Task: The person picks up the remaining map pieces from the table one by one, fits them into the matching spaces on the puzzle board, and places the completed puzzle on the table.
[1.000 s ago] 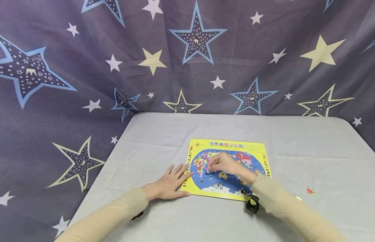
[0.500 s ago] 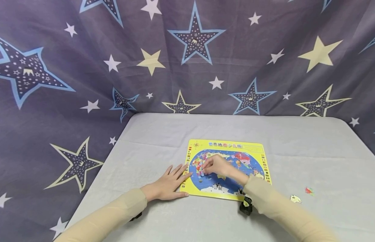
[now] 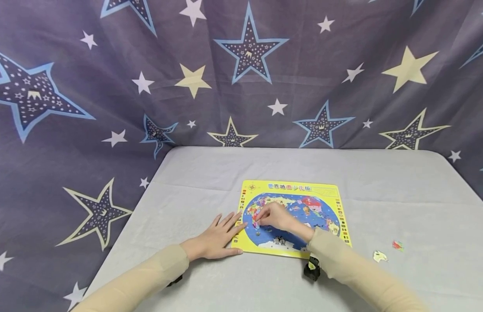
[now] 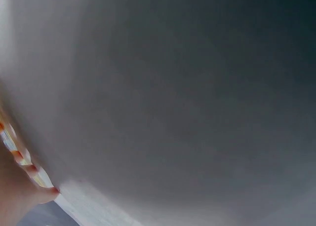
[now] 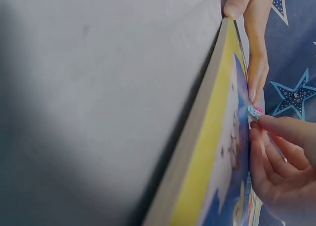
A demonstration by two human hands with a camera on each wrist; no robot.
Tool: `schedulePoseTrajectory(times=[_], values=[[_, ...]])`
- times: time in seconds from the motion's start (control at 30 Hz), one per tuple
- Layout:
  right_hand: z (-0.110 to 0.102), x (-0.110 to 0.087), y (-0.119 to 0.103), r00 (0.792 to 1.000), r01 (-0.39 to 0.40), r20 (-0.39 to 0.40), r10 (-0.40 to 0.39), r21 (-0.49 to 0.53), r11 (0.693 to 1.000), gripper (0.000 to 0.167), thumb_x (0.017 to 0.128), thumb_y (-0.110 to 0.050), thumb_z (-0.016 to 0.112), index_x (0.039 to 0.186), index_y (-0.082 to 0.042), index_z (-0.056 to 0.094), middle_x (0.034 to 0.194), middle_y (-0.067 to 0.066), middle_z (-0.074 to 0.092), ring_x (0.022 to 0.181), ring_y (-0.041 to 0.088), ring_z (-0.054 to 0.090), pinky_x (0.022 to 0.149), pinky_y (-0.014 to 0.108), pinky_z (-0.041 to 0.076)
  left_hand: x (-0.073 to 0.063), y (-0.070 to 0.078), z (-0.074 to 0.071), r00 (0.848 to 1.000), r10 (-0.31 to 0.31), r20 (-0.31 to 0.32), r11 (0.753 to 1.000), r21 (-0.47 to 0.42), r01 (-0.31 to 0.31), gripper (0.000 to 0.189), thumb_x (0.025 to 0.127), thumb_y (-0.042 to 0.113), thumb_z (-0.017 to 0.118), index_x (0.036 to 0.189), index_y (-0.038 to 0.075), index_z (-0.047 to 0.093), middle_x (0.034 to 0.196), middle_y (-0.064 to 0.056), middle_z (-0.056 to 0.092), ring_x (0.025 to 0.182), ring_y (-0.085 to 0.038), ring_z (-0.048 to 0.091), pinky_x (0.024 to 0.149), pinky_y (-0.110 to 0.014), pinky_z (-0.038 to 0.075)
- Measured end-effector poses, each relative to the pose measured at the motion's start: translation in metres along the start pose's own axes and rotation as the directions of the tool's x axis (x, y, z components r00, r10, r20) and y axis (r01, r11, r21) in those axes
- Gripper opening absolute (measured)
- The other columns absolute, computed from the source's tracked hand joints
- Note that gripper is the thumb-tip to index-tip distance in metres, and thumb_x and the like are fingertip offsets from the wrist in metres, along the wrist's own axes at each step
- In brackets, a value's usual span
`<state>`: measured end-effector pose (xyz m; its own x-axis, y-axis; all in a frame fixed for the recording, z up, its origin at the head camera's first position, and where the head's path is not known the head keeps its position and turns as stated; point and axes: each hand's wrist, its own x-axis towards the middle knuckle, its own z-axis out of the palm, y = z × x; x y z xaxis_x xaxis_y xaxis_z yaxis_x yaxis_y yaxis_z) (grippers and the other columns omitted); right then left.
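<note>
A world map puzzle board with a yellow border and a blue map lies flat on the table. My right hand is over the left part of the map. In the right wrist view its thumb and finger pinch a small pink and light-blue puzzle piece, held close over the board's surface. My left hand rests with spread fingers on the board's left edge, the thumb at the lower left corner. The left wrist view catches only part of that hand, at its lower left.
Two loose puzzle pieces lie on the grey tablecloth right of the board: a pale yellow one and a red and green one. Behind the table hangs a dark curtain printed with stars.
My right hand has moved left across the map, from its left-centre towards the left side, still pinching. The left hand stays in place on the board's edge.
</note>
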<state>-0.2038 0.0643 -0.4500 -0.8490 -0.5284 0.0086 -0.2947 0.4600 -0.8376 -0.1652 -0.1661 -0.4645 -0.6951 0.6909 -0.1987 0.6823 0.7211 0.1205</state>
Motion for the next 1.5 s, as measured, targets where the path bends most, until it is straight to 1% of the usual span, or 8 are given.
schedulePoseTrajectory(times=[0.2,0.43,0.6,0.77,0.97,1.23,1.33,1.5], values=[[0.0031,-0.0011,-0.0033,1.0,0.009,-0.023,-0.01,-0.053,0.999,0.006,0.076,0.0,0.064,0.079,-0.001,0.07,0.076,0.005,0.066,0.06,0.007,0.055,0.053,0.019,0.046,0.0,-0.0003,0.0006,1.0,0.002,-0.003,1.0,-0.001,-0.002,0.076,0.084,0.068,0.024,0.143,0.023,0.014,0.149,-0.006,0.002,0.135,-0.028,0.005,0.104,-0.053,0.006],[0.005,-0.0003,-0.0034,1.0,0.003,-0.001,-0.003,-0.073,0.997,0.007,0.077,0.0,0.063,0.079,-0.002,0.07,0.076,0.005,0.066,0.059,0.005,0.052,0.052,0.019,0.044,-0.0001,-0.0009,0.0009,1.0,0.001,0.001,1.0,0.017,-0.001,0.076,0.084,0.068,0.023,0.144,0.023,0.013,0.149,-0.006,0.001,0.135,-0.027,0.004,0.104,-0.052,0.006],[0.005,0.0,-0.0035,1.0,0.008,0.008,-0.007,-0.072,0.997,0.007,0.077,0.0,0.063,0.079,-0.001,0.07,0.073,0.004,0.065,0.055,0.004,0.049,0.05,0.018,0.042,-0.0005,-0.0003,-0.0009,1.0,0.009,-0.005,1.0,0.006,-0.009,0.075,0.084,0.066,0.025,0.143,0.021,0.015,0.149,-0.008,0.003,0.134,-0.029,0.006,0.104,-0.053,0.007],[0.0058,-0.0008,-0.0051,1.0,0.022,0.02,-0.02,-0.075,0.997,0.006,0.076,0.002,0.064,0.078,0.001,0.069,0.068,0.004,0.063,0.054,0.004,0.048,0.049,0.018,0.041,-0.0008,0.0,-0.0015,1.0,0.005,-0.001,1.0,0.013,-0.005,0.075,0.084,0.066,0.025,0.143,0.022,0.014,0.149,-0.008,0.003,0.134,-0.028,0.006,0.104,-0.053,0.007],[0.0075,-0.002,-0.0068,0.999,0.045,0.017,-0.043,-0.121,0.992,0.007,0.073,0.003,0.064,0.078,-0.001,0.069,0.071,0.004,0.063,0.056,0.006,0.048,0.051,0.018,0.041,-0.0011,-0.0001,-0.0016,1.0,0.001,0.003,1.0,0.009,-0.001,0.075,0.084,0.067,0.025,0.143,0.022,0.014,0.149,-0.007,0.003,0.134,-0.028,0.005,0.104,-0.053,0.006],[0.0091,-0.0023,-0.0072,1.0,0.014,0.005,-0.013,-0.164,0.986,0.008,0.072,0.0,0.067,0.078,-0.004,0.07,0.08,0.004,0.062,0.065,0.009,0.048,0.056,0.02,0.041,-0.0009,-0.0004,-0.0007,1.0,0.006,-0.006,1.0,0.021,-0.006,0.075,0.084,0.067,0.024,0.143,0.022,0.014,0.149,-0.007,0.003,0.134,-0.028,0.006,0.104,-0.053,0.008],[0.0092,-0.0024,-0.0075,1.0,0.009,0.002,-0.009,-0.178,0.984,0.007,0.072,0.0,0.068,0.078,-0.004,0.07,0.081,0.004,0.06,0.068,0.01,0.049,0.057,0.021,0.041,-0.0006,-0.0006,-0.0003,1.0,0.011,-0.014,1.0,0.018,-0.01,0.075,0.084,0.067,0.025,0.143,0.022,0.015,0.149,-0.007,0.004,0.134,-0.028,0.007,0.104,-0.053,0.009],[0.0098,-0.0016,-0.0072,1.0,0.012,0.0,-0.012,-0.203,0.979,0.007,0.072,-0.001,0.068,0.078,-0.005,0.07,0.082,0.004,0.059,0.073,0.012,0.05,0.061,0.023,0.042,-0.001,-0.0004,-0.0005,1.0,0.004,-0.005,1.0,0.013,-0.004,0.075,0.084,0.068,0.023,0.143,0.023,0.013,0.149,-0.006,0.003,0.135,-0.027,0.006,0.104,-0.053,0.008]])
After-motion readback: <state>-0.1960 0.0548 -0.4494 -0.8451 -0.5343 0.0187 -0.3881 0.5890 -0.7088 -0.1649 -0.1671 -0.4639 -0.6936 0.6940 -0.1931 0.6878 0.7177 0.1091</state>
